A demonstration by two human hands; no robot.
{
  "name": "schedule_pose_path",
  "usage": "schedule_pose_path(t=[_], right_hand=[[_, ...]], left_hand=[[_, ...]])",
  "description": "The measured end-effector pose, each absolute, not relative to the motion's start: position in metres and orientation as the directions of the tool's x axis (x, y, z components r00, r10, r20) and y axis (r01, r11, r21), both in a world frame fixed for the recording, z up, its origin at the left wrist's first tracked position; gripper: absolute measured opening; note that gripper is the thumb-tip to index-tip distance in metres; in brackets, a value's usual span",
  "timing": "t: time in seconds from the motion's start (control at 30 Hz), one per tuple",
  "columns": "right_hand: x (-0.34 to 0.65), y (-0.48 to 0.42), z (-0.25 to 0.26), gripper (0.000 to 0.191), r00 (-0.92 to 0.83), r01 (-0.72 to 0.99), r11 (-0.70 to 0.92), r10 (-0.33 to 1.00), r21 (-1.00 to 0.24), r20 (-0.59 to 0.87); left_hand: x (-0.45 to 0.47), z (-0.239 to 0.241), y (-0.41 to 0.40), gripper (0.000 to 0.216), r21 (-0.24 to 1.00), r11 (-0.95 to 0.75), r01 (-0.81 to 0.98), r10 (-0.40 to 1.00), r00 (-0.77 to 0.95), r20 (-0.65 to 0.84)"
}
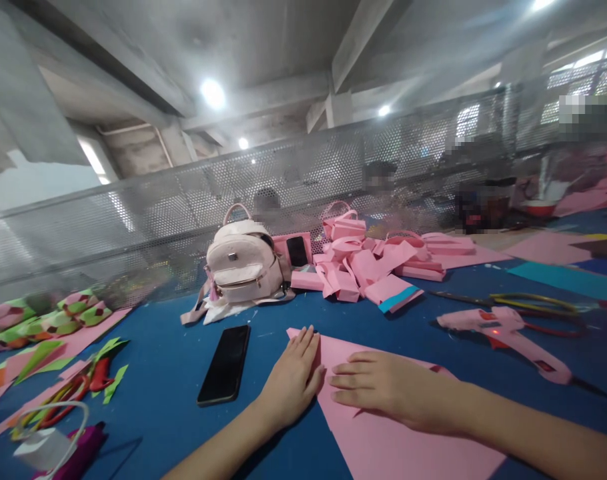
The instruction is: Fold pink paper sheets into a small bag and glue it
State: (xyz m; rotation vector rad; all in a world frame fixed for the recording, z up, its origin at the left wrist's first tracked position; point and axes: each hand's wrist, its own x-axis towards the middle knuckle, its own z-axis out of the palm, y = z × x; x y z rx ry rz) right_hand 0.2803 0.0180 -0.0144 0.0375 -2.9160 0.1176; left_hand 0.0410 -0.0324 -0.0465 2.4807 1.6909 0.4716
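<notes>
A large pink paper sheet (408,447) lies on the blue table in front of me, a corner of it pointing away at the upper left. My left hand (293,380) rests at that sheet's left edge, fingers stretched out together toward the corner. Flat on top of the sheet lies my right hand (383,390), its fingers extended and pointing left toward my left hand. Neither hand is wrapped around anything. A black phone (224,365) lies just left of my left hand. Beyond my right arm is a pink hot glue gun (508,337) with a red light glowing.
A white backpack (243,263) and a pile of folded pink paper pieces (363,260) stand along a perforated metal screen (183,220). Scissors (533,305) lie behind the glue gun. At left are paper scraps (116,383), red-handled scissors (66,400) and a white charger (46,448).
</notes>
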Motion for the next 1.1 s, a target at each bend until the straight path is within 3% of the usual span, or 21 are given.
schedule_pose_path(t=[0.2, 0.6, 0.87, 1.1], right_hand=[[0.281, 0.015, -0.012, 0.043, -0.958, -0.05, 0.995, -0.022, -0.088, 0.286], [0.28, 0.012, -0.01, 0.035, -0.968, -0.035, 0.999, -0.034, -0.001, 0.247], [0.279, 0.012, -0.011, 0.033, -0.951, -0.042, 0.999, -0.038, -0.005, 0.306], [0.274, 0.012, -0.025, 0.03, -0.913, -0.003, 0.994, -0.046, 0.105, 0.406]], left_hand=[[0.042, -0.046, -0.033, 0.056, 0.273, -0.383, 0.883, 0.919, 0.334, 0.208], [0.041, -0.049, -0.033, 0.055, 0.295, -0.407, 0.865, 0.905, 0.339, 0.255], [0.04, -0.051, -0.032, 0.055, 0.291, -0.41, 0.865, 0.904, 0.342, 0.257], [0.04, -0.052, -0.032, 0.055, 0.281, -0.414, 0.866, 0.901, 0.346, 0.261]])
